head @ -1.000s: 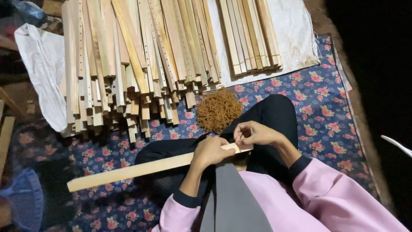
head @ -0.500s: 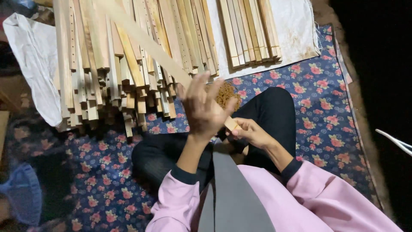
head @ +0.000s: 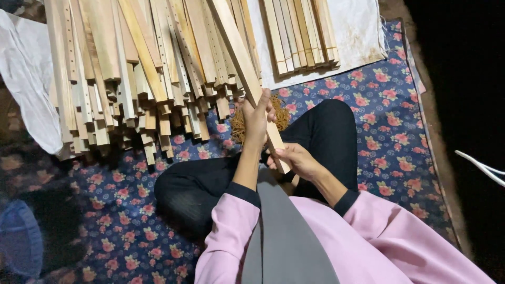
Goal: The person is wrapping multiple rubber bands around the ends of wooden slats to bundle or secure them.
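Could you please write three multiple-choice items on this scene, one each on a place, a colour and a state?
1. Where does the tangle of rubber bands lie?
A. on the floral mat
B. on the white cloth
C. on top of the slat pile

2. What colour are the sleeves?
A. green
B. pink
C. white

3. How is the slat held?
A. by the left hand alone
B. lying loose on the mat
C. by both hands

Key: 1 A, the bands rest on the mat beside the knee. 2 B, both sleeves are pink. 3 C, the left hand and right hand each grip it.
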